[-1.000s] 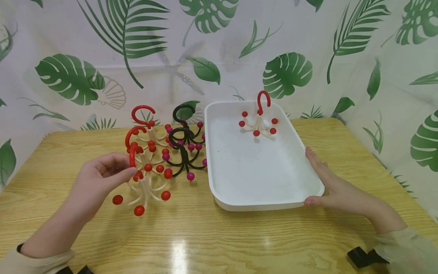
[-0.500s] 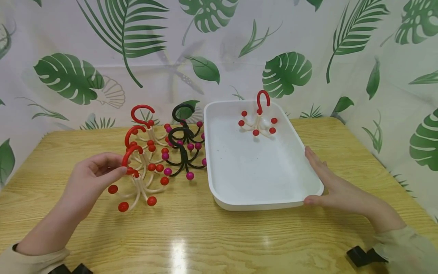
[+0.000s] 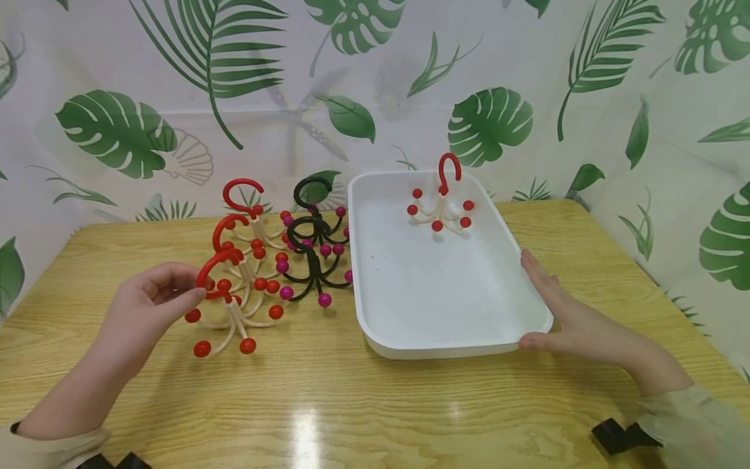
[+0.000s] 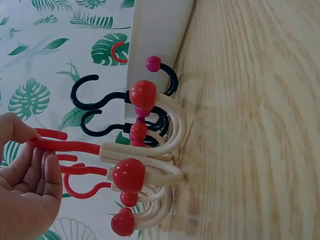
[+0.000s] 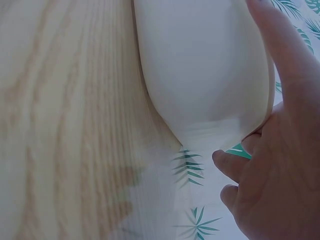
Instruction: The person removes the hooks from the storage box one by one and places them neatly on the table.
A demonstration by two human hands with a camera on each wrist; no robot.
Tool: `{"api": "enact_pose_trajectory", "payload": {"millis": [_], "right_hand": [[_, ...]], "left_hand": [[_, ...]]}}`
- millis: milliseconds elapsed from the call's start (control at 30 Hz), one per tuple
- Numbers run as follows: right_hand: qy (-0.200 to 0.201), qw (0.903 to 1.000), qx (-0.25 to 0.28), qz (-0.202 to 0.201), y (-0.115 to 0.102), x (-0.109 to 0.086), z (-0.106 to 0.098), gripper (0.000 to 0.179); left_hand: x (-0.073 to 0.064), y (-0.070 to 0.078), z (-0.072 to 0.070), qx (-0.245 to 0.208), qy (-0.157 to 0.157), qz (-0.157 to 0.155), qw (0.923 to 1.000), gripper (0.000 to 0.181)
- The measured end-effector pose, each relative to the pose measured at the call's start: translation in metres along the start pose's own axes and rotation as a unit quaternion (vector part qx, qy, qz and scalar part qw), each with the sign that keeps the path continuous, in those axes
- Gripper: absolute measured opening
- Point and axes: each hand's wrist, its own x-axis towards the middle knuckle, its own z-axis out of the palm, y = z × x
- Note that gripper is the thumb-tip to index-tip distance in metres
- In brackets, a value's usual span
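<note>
My left hand [image 3: 149,306] pinches the red hook of the nearest multi-arm hanging hook [image 3: 234,320] between thumb and fingers. That piece has cream arms tipped with red balls, and its lower arms are near or on the wood. Just behind it stand two more red-and-cream hanging hooks [image 3: 258,225], partly overlapping. Two black hanging hooks [image 3: 314,264] with magenta balls are to their right. My right hand [image 3: 577,326] rests on the front right corner of a white tray [image 3: 428,354], thumb on its front and fingers along its right side. Another red-and-cream hanging hook [image 3: 441,208] stands inside at the tray's back.
The tray sits on a wooden table [image 3: 375,410], close to the black hooks. A leaf-patterned cloth [image 3: 404,78] hangs behind the table and along the right side.
My left hand has shifted left, drawing the nearest hanging hook with it and turning it somewhat. My right hand and the tray stay in place.
</note>
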Motion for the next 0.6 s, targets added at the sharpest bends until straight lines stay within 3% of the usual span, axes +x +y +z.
{"api": "enact_pose_trajectory", "payload": {"millis": [200, 333, 600], "right_hand": [[0.0, 1.0, 0.0, -0.004, 0.0, 0.0, 0.0, 0.117], [-0.001, 1.0, 0.001, -0.006, -0.002, 0.0, 0.0, 0.117], [0.0, 1.0, 0.006, -0.001, -0.002, 0.001, 0.0, 0.118]], "left_hand": [[-0.003, 0.0, -0.001, 0.01, -0.002, 0.0, 1.0, 0.012], [-0.003, 0.0, -0.003, -0.021, 0.004, 0.009, 0.9997, 0.015], [0.001, 0.027, 0.003, -0.083, 0.076, 0.063, 0.9917, 0.021]]}}
